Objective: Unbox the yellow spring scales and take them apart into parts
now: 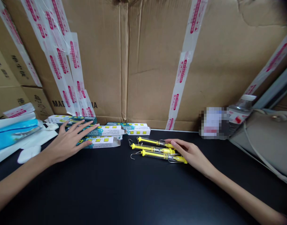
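Observation:
Three yellow spring scales lie side by side on the black table, their metal hooks pointing left. My right hand is at their right ends, thumb and fingers closed round the yellow end of the farthest one; part of the grip is hidden. To the left, my left hand is open with fingers spread, resting over several slim white and green cartons. The nearest cartons show open end flaps on the right. Another carton lies behind them, against the cardboard.
A tall taped cardboard wall closes off the back. At left lie a blue plastic packet and white scraps. A clear bottle, a blurred-out item and a beige bag stand at right.

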`<state>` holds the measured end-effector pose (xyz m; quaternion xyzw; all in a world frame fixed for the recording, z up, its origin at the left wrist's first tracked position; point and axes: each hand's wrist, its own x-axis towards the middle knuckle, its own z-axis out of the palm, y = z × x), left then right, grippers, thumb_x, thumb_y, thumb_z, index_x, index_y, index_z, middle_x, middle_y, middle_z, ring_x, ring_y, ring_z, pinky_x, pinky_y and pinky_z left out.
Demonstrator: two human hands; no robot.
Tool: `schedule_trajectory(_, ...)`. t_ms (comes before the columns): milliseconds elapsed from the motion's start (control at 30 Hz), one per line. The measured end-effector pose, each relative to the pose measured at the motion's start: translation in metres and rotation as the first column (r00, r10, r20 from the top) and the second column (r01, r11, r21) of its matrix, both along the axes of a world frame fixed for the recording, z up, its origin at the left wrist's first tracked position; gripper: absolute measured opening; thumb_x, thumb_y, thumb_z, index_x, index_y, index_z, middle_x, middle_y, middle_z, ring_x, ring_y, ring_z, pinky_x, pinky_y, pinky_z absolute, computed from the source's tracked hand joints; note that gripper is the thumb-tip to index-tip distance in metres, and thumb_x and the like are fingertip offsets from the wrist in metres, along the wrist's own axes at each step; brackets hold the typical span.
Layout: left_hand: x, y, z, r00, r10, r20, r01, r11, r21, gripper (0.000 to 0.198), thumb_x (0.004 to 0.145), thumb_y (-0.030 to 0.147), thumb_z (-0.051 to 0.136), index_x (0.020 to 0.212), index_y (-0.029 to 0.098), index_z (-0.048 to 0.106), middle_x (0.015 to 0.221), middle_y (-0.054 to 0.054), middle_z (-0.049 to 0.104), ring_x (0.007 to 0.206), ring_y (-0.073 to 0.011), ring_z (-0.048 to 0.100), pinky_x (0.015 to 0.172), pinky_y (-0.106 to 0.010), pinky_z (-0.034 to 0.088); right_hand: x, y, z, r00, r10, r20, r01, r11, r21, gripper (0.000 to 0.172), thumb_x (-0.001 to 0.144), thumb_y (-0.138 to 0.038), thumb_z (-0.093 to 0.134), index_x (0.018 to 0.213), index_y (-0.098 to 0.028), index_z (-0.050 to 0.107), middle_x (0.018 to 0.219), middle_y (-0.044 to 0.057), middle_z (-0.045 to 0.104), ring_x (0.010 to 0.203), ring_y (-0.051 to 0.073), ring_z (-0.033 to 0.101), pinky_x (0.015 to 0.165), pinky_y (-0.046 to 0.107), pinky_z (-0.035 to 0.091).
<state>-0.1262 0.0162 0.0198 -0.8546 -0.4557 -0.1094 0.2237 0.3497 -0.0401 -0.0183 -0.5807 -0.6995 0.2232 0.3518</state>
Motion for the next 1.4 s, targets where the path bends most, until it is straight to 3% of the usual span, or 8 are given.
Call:
schedule_trajectory(200,-0.003,0.003,0.0,0.998,-0.068,-0.007,0.068,0.995,0.071,0.059,0.102,0.061,0.026,0.152,0.032,0.04,0.148,-0.011,0.055,0.139,-0.0382,0.045,0.112,-0.068,0.017,-0.007,0.02,0.009,0.996,0.009,0.085,-0.019,0.993,0.114,0.038,0.098,-0.047,0.049,0.121,-0.024,0.069,0.12,0.008,0.074,0.107,0.029,0.07,0.095,0.045,0.053)
schedule_trajectory(400,0.006,-0.005,0.003,0.995,-0.096,0.011,0.093,0.979,0.181,0.059,0.102,0.058,0.031,0.152,0.028,0.041,0.148,-0.014,0.054,0.14,-0.0392,0.043,0.114,-0.067,0.014,-0.045,0.074,0.018,0.978,0.079,0.195,-0.12,0.971,0.205,0.03,0.096,-0.029,0.062,0.125,-0.021,0.062,0.125,0.01,0.069,0.109,0.024,0.068,0.097,0.043,0.054)
schedule_trajectory(667,0.035,-0.031,0.015,0.96,-0.279,-0.018,0.272,0.918,0.288,0.039,0.1,0.037,0.047,0.133,0.019,0.057,0.136,-0.017,0.063,0.128,-0.0375,0.055,0.104,-0.059,0.035,-0.073,0.109,0.004,0.921,0.068,0.384,-0.19,0.938,0.29,0.033,0.098,-0.033,0.062,0.127,-0.018,0.06,0.128,0.01,0.063,0.106,0.024,0.066,0.088,0.045,0.057)
schedule_trajectory(833,0.052,-0.042,0.009,0.934,-0.352,-0.057,0.351,0.881,0.317,0.03,0.097,0.028,0.052,0.124,0.017,0.061,0.124,-0.017,0.068,0.116,-0.0364,0.061,0.094,-0.054,0.042,-0.051,0.092,0.015,0.9,-0.026,0.436,-0.181,0.886,0.427,0.028,0.098,-0.026,0.059,0.124,-0.017,0.062,0.123,0.013,0.062,0.106,0.026,0.064,0.092,0.045,0.055)
schedule_trajectory(933,0.057,-0.046,0.004,0.929,-0.368,-0.047,0.364,0.883,0.294,0.037,0.096,0.026,0.054,0.133,0.021,0.056,0.129,-0.017,0.064,0.117,-0.0363,0.06,0.094,-0.054,0.044,-0.034,0.073,0.025,0.898,-0.093,0.43,-0.159,0.842,0.515,0.027,0.098,-0.019,0.052,0.121,-0.014,0.064,0.115,0.017,0.06,0.105,0.03,0.063,0.094,0.049,0.054)
schedule_trajectory(1167,0.073,-0.061,-0.002,0.896,-0.353,0.27,0.311,0.932,0.185,0.08,0.097,0.051,0.051,0.16,0.024,0.009,0.156,-0.021,0.029,0.138,-0.04,0.04,0.109,-0.056,0.04,-0.028,-0.011,0.025,0.898,-0.167,0.408,-0.145,0.763,0.63,0.03,0.1,-0.021,0.05,0.128,-0.023,0.061,0.114,0.012,0.061,0.102,0.027,0.065,0.089,0.045,0.057)
schedule_trajectory(1267,0.082,-0.068,-0.005,0.887,-0.36,0.29,0.347,0.933,0.095,0.092,0.091,0.068,0.051,0.16,0.021,0.012,0.154,-0.021,0.033,0.139,-0.0398,0.039,0.11,-0.054,0.04,-0.037,-0.038,0.018,0.9,-0.178,0.398,-0.147,0.737,0.66,0.037,0.099,-0.016,0.051,0.135,-0.025,0.056,0.115,0.011,0.061,0.099,0.024,0.066,0.082,0.035,0.059)
schedule_trajectory(1400,0.084,-0.067,-0.008,0.901,-0.366,0.231,0.362,0.93,0.06,0.091,0.087,0.074,0.052,0.157,0.022,0.023,0.147,-0.019,0.045,0.133,-0.038,0.045,0.107,-0.052,0.04,-0.041,-0.044,0.017,0.909,-0.237,0.343,-0.083,0.704,0.705,0.034,0.098,-0.017,0.055,0.131,-0.025,0.059,0.106,0.009,0.062,0.092,0.022,0.066,0.077,0.032,0.058)
